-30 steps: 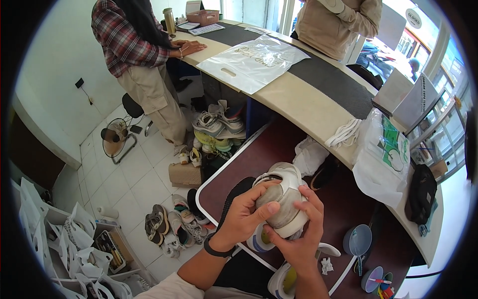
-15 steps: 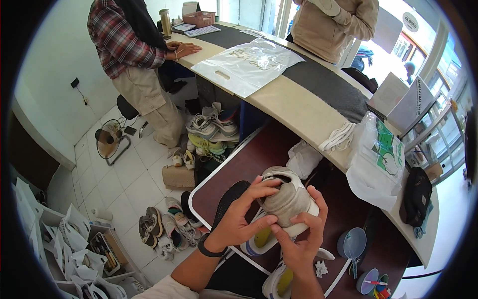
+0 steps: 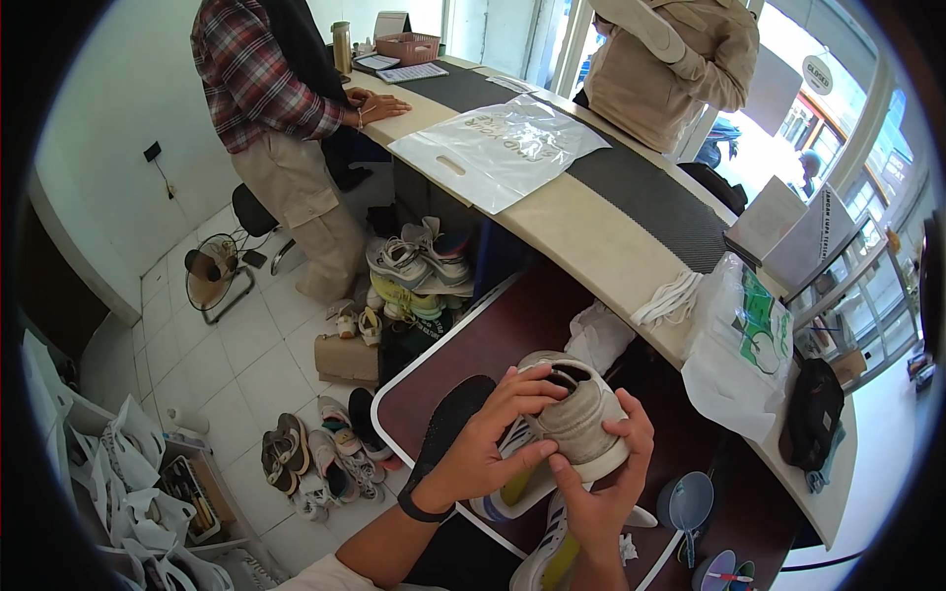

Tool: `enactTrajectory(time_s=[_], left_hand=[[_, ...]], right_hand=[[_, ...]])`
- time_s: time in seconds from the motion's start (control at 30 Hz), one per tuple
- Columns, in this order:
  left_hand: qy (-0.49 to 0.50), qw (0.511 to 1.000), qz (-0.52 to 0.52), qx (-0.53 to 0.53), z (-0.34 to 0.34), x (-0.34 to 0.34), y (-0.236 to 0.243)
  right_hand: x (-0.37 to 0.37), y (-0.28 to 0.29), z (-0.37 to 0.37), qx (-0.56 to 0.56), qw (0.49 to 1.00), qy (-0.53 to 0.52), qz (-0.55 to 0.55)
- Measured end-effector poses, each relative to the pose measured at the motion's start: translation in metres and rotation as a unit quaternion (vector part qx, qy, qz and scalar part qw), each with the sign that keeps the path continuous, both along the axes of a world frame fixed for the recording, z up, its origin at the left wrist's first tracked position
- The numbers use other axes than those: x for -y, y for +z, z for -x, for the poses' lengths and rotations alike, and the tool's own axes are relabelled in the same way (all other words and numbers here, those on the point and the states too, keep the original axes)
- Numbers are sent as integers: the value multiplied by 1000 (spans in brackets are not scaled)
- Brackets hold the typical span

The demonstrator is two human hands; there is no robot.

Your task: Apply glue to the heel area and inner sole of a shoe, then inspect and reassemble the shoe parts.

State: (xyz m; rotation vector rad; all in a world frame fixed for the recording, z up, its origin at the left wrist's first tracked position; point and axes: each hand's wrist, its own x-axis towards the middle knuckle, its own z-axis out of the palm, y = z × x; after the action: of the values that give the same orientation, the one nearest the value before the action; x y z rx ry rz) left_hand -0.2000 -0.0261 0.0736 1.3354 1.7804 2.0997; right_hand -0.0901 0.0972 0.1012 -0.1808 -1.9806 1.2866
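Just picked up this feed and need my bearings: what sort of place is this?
Likely a shoe-care or shoe-repair shop: a long cream counter, assorted shoes grouped on the tiled floor, and a greyish sneaker held between the left hand and right hand.

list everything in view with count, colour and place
held shoe: 1, beige and white, centre
table: 1, dark red, beneath it
yellow-insoled shoes: 2, mostly white, lower centre
counter: 1, cream, centre to right
plastic bags: 2, whitish, on counter
laces: one bundle, white, on counter
pouch: 1, black, counter's right end
basket: 1, pinkish, counter's far end
bowls or cups: several, bluish, lower right
fan: 1, dark, left
loose shoes: several, mixed colours, left of table
carrier bags: several, white, lower left
people: 2, in plaid and tan, at counter
left fingers: set, bare, at held shoe's opening
right fingers: set, bare, held shoe's right side
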Motion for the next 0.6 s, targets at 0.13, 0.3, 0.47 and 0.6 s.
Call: enactTrajectory(time_s=[0.13,0.3,0.47,0.6], left_hand=[[-2,1000,-6,10,-1,-2,3],[14,999,3,28,-4,-4,10],[143,970,-186,64,-6,-9,15],[239,940,-241,-21,-6,-7,17]], right_hand=[[0,-2,-1,-3,1000,9,19],[3,-2,-2,-5,1000,9,5],[2,0,-5,11,999,23,-42],[2,3,-5,16,999,24,-27]])
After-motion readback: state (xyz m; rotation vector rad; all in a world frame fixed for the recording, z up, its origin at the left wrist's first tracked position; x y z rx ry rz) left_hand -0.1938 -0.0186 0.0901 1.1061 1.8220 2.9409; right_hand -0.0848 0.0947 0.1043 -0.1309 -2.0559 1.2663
